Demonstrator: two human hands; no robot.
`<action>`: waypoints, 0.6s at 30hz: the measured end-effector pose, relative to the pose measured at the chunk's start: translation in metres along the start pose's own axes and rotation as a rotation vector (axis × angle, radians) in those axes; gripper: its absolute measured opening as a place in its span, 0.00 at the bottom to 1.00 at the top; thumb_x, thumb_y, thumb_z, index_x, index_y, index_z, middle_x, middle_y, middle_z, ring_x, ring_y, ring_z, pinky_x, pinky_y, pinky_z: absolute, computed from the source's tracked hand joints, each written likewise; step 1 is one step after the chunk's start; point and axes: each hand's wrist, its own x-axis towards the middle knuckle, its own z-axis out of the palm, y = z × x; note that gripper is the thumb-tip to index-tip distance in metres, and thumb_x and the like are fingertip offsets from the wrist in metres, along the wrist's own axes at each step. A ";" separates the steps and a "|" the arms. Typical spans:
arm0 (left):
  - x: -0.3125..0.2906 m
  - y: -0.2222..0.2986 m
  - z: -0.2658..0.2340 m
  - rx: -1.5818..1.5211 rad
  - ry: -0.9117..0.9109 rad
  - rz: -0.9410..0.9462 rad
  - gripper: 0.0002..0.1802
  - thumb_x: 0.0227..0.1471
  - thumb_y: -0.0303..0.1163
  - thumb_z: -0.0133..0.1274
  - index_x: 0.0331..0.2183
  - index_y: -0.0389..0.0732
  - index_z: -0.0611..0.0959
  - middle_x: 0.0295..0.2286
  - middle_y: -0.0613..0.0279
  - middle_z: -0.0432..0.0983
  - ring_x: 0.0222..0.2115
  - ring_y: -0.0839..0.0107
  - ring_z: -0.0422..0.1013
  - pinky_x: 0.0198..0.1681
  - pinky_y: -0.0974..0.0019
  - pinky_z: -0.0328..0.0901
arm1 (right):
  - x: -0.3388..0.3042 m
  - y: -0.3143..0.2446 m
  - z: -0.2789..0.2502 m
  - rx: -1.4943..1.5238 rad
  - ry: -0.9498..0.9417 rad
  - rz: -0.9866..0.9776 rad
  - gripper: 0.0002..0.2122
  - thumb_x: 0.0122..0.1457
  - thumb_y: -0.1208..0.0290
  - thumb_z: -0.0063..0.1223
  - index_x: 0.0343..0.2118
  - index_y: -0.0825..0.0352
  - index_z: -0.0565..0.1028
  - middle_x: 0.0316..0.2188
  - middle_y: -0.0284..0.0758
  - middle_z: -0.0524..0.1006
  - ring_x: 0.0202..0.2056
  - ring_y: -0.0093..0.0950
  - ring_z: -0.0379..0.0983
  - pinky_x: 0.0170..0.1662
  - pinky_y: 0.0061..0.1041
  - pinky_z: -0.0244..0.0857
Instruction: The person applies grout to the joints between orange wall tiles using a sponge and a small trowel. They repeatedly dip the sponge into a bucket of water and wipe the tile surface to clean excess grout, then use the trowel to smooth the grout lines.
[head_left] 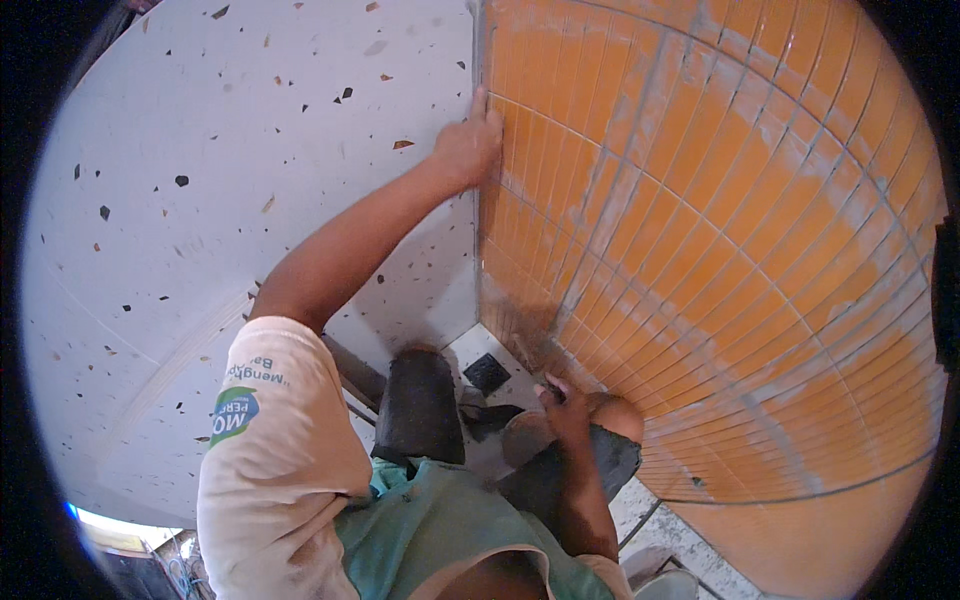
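My left hand (470,148) reaches up to the inside corner where a white speckled wall panel (250,110) meets an orange tiled wall (720,200). Its index finger is stretched upward along the corner joint (480,60), touching it; the other fingers are partly hidden against the tiles. Low down, close to the foot of the orange wall, my right hand (568,410) is closed beside my bent knee. Something small and dark shows between its thumb and fingers, too unclear to name. Whitish smears and grey joint lines cover parts of the orange tiles.
A black square floor drain (487,374) lies in the pale floor at the corner. My knees in dark trousers (420,405) take up the narrow space between the walls. A round pale container (668,584) stands at the lower right. Cables (182,575) lie at the lower left.
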 end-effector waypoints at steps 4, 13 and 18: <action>-0.005 0.010 -0.031 -0.003 -0.072 0.000 0.25 0.47 0.28 0.53 0.46 0.30 0.65 0.60 0.27 0.47 0.37 0.41 0.76 0.37 0.48 0.73 | 0.004 0.016 -0.001 -0.056 0.023 -0.083 0.21 0.54 0.64 0.61 0.46 0.73 0.76 0.42 0.44 0.79 0.45 0.35 0.75 0.53 0.30 0.64; 0.007 -0.013 -0.026 0.091 -0.027 0.065 0.25 0.46 0.24 0.52 0.46 0.30 0.64 0.61 0.30 0.47 0.34 0.44 0.77 0.34 0.47 0.73 | 0.004 -0.006 -0.007 -0.031 -0.003 -0.106 0.19 0.53 0.63 0.61 0.44 0.72 0.78 0.43 0.48 0.78 0.48 0.38 0.74 0.55 0.32 0.63; -0.037 0.010 0.014 0.006 -0.238 -0.024 0.28 0.42 0.20 0.52 0.46 0.31 0.62 0.63 0.37 0.45 0.35 0.43 0.77 0.36 0.45 0.71 | 0.003 -0.010 -0.014 -0.030 0.002 -0.087 0.19 0.53 0.63 0.61 0.45 0.71 0.78 0.44 0.48 0.78 0.48 0.38 0.74 0.55 0.32 0.63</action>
